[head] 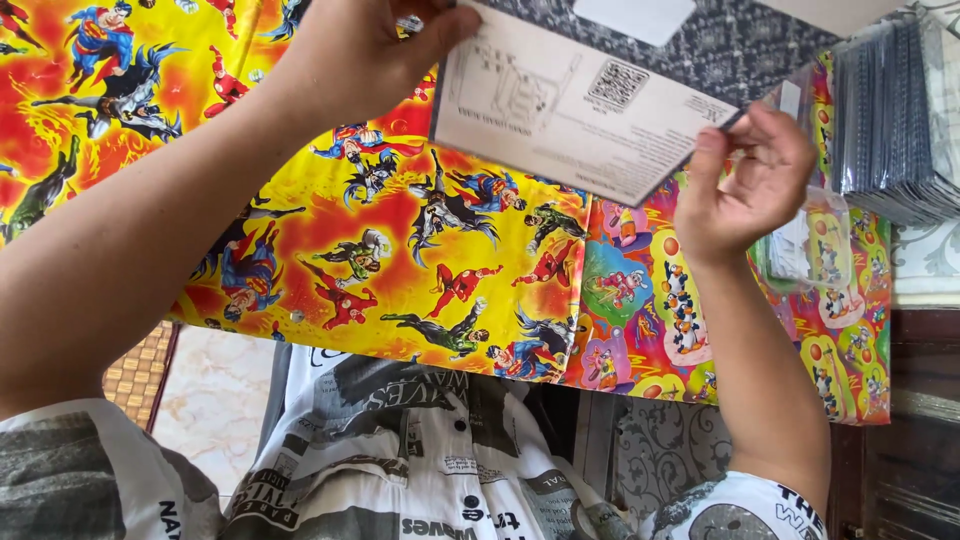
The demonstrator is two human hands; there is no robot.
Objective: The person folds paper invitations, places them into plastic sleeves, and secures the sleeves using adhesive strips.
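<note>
My left hand [365, 45] pinches the upper left edge of a pale printed card [570, 110] with line drawings and a square code on it. My right hand [750, 180] pinches the card's right corner, where a clear plastic sleeve [810, 240] hangs down beside the fingers. The card is held up between both hands, above a table covered with bright yellow and red cartoon-hero wrapping paper [400, 240]. A dark patterned sheet [720, 45] shows just behind the card's top edge.
A stack of dark sleeved packets [895, 120] stands at the right. A second wrapping sheet with penguins [660, 300] covers the table's right part. My printed shirt [400, 470], a woven mat [140, 370] and pale floor lie below.
</note>
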